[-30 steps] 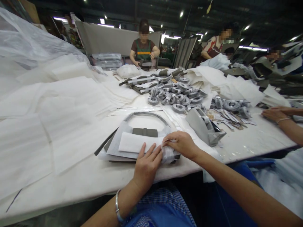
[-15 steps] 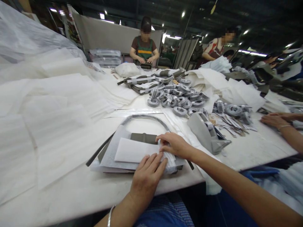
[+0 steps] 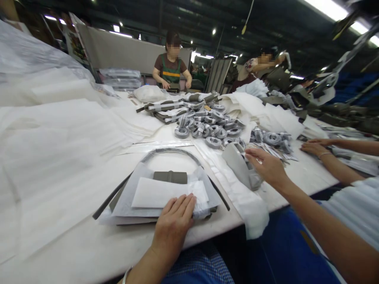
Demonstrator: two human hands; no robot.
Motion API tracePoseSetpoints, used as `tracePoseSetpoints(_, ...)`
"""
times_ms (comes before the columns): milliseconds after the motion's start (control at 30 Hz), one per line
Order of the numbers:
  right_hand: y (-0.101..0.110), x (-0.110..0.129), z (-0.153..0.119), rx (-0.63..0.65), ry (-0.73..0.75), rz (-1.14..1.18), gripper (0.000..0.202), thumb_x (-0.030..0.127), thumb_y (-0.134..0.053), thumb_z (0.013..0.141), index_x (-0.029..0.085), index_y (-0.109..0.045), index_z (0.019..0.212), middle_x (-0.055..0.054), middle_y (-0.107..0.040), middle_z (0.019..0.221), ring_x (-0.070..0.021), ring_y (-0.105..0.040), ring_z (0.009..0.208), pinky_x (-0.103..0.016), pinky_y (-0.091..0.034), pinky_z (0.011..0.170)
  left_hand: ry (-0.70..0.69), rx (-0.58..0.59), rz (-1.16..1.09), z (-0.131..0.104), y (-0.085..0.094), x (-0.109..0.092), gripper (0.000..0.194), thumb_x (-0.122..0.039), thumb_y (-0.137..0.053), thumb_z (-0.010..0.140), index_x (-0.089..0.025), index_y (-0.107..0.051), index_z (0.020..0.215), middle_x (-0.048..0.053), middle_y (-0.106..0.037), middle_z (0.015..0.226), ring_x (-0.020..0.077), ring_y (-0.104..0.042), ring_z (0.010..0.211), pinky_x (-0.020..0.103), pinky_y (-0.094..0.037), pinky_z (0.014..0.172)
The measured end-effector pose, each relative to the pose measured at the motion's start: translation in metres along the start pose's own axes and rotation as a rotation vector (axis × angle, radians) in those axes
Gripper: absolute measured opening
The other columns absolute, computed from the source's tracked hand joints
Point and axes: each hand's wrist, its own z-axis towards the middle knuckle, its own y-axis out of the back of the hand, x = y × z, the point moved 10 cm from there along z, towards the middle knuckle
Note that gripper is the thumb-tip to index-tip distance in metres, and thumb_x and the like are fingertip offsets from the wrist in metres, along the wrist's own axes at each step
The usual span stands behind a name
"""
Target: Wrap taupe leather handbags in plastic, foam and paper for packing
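A dark bag (image 3: 115, 201) lies flat near the table's front edge, with thin white sheet wrap (image 3: 127, 207) over it and its handle (image 3: 171, 150) arching away from me. On top is a folded white foam piece (image 3: 154, 193), below a dark green strap band (image 3: 170, 177). My left hand (image 3: 175, 221) rests flat on the foam piece and wrap, fingers stretched out. Over at the grey tape dispenser (image 3: 241, 167), my right hand (image 3: 268, 165) has its thumb and fingers apart at the dispenser's upper right side; nothing shows between them.
Coiled, wrapped straps (image 3: 207, 128) pile up behind the bag. White sheets (image 3: 59, 130) cover the left side. A white cloth strip (image 3: 248, 209) hangs over the front edge. Another person's hands (image 3: 315, 148) rest at the right; a person in an apron (image 3: 171, 73) works across the table.
My right hand has left the bag and moved right to the grey dispenser. My left hand stays on the foam piece. The view has shifted slightly to the right.
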Motion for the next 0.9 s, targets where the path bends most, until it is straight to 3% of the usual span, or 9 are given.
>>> tracePoseSetpoints(100,0.008,-0.067,0.006,0.116,-0.33,0.106,0.021,0.034,-0.065,0.084,0.018,-0.072,0.097,-0.012,-0.076,0.104,-0.0288,-0.07,0.099,-0.043,-0.053,0.092,-0.035,0.004,0.026,-0.001,-0.001,-0.001,0.044,-0.009,-0.045,0.093,-0.016,-0.055,0.135,0.003,-0.06,0.137,0.0238,-0.062,0.119,0.04,-0.049,0.1)
tracePoseSetpoints(200,-0.01,-0.095,0.005,0.263,-0.468,0.219,0.023,0.038,-0.064,0.085,0.017,-0.071,0.079,-0.012,-0.077,0.08,-0.025,-0.073,0.076,-0.038,-0.06,0.074,-0.06,0.001,0.045,-0.002,-0.002,0.0,0.046,-0.01,-0.044,0.092,-0.017,-0.054,0.136,0.003,-0.06,0.138,0.0239,-0.063,0.119,0.04,-0.05,0.099)
tracePoseSetpoints(333,-0.036,-0.098,0.006,0.396,-0.558,0.371,0.027,0.041,-0.069,0.083,0.017,-0.07,0.07,-0.011,-0.077,0.075,-0.021,-0.073,0.069,-0.033,-0.062,0.068,-0.079,0.001,0.039,-0.003,-0.003,0.0,0.048,-0.01,-0.045,0.091,-0.017,-0.054,0.138,0.005,-0.061,0.137,0.0245,-0.063,0.117,0.04,-0.052,0.097)
tracePoseSetpoints(433,-0.038,-0.094,0.01,0.419,-0.613,0.443,0.026,0.039,-0.074,0.081,0.015,-0.069,0.072,-0.011,-0.076,0.073,-0.0194,-0.072,0.065,-0.03,-0.062,0.061,-0.069,-0.009,0.039,-0.002,0.0,0.0,0.047,-0.009,-0.044,0.092,-0.017,-0.055,0.136,0.005,-0.062,0.135,0.0245,-0.064,0.116,0.039,-0.051,0.097)
tracePoseSetpoints(600,-0.001,-0.089,0.008,0.355,-0.652,0.526,0.021,0.031,-0.068,0.089,0.013,-0.069,0.077,-0.01,-0.075,0.074,-0.0121,-0.068,0.058,-0.019,-0.059,0.054,-0.069,-0.066,0.054,0.002,0.009,-0.004,0.042,-0.011,-0.037,0.096,-0.016,-0.058,0.131,0.003,-0.065,0.132,0.0236,-0.066,0.113,0.04,-0.05,0.094)
tracePoseSetpoints(767,0.049,-0.095,-0.033,0.279,-0.66,0.523,0.023,0.035,-0.068,0.089,0.015,-0.075,0.082,-0.012,-0.076,0.09,-0.0107,-0.067,0.065,-0.014,-0.056,0.055,-0.104,-0.049,0.084,0.002,0.006,-0.005,0.041,-0.017,-0.033,0.099,-0.015,-0.057,0.132,0.002,-0.064,0.132,0.0232,-0.065,0.113,0.041,-0.049,0.094)
tracePoseSetpoints(900,0.049,-0.109,-0.08,0.243,-0.687,0.492,0.023,0.039,-0.073,0.083,0.016,-0.077,0.085,-0.012,-0.076,0.098,-0.0107,-0.066,0.069,-0.014,-0.055,0.054,-0.136,-0.05,0.119,0.001,0.005,-0.006,0.041,-0.018,-0.034,0.099,-0.013,-0.056,0.134,0.003,-0.063,0.133,0.024,-0.065,0.113,0.042,-0.049,0.094)
